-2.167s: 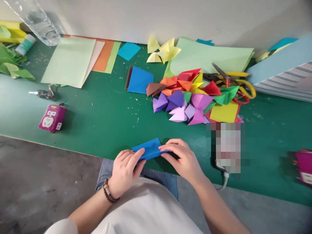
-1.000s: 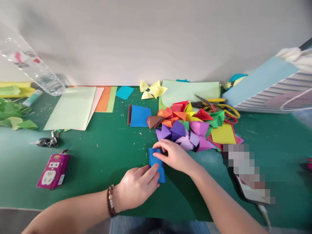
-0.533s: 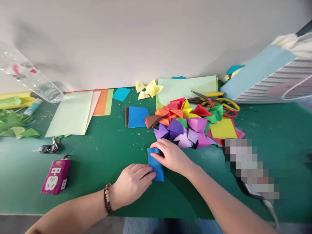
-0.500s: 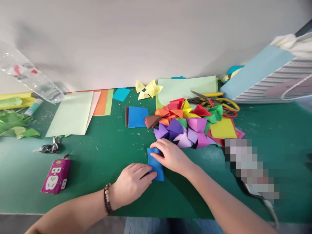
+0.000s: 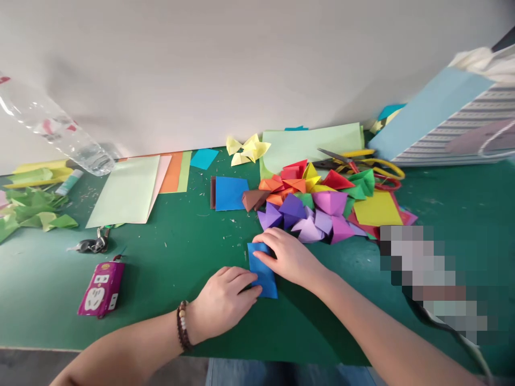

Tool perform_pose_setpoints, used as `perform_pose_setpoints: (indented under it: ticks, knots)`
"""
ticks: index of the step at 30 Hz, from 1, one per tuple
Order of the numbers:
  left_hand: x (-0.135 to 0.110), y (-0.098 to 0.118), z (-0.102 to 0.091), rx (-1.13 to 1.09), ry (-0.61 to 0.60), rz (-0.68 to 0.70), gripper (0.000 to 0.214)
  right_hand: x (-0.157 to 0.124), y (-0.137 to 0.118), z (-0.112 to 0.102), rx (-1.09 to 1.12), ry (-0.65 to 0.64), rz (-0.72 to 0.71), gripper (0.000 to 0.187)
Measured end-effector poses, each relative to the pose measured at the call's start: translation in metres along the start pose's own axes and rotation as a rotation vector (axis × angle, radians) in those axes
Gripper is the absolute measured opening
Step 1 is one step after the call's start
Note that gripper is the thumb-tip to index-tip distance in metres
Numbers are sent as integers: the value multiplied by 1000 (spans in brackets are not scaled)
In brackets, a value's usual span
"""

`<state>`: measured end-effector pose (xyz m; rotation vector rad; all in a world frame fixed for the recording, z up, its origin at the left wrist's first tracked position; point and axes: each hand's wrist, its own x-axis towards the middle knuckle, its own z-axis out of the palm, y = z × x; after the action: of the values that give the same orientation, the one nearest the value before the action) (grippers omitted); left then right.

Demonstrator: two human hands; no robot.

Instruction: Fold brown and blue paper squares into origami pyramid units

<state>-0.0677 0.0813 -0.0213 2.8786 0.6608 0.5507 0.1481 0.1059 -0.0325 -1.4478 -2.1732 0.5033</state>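
Note:
A folded blue paper point(image 5: 264, 272) lies in front of me on the green tabletop, a narrow upright rectangle. My left hand point(image 5: 225, 297), with a beaded bracelet on its wrist, has its fingers and thumb on the paper's lower left edge. At the top and upper right, my right hand point(image 5: 287, 256) curls its fingers over the edge, thumb on the face. Just beyond, folded paper pieces point(image 5: 293, 210) in purple, red, orange, yellow and green are heaped. A stack of blue paper squares point(image 5: 232, 193) sits beside a brown folded piece point(image 5: 255, 199).
At left are a purple power socket block point(image 5: 101, 289), keys point(image 5: 94, 244), pale green sheets point(image 5: 124, 193), a glue stick point(image 5: 69, 182) and a plastic bottle point(image 5: 76, 136). Scissors point(image 5: 362, 161), a yellow paper square point(image 5: 378, 208), a paper bag point(image 5: 446, 118) and a blurred-out object point(image 5: 434, 284) are at right.
The view has shifted slightly, so everything sits a little farther right. Both hands keep nearly the same places on the blue paper.

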Motion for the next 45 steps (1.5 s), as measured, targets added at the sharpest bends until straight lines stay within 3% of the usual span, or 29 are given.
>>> perform_pose_setpoints:
  ticks: [11, 45]
  knots:
    - [3, -5, 2, -42, -10, 48, 16, -2, 3, 3, 7, 17, 14, 13]
    - [4, -5, 3, -98, -62, -10, 17, -4, 4, 1, -5, -5, 22, 15]
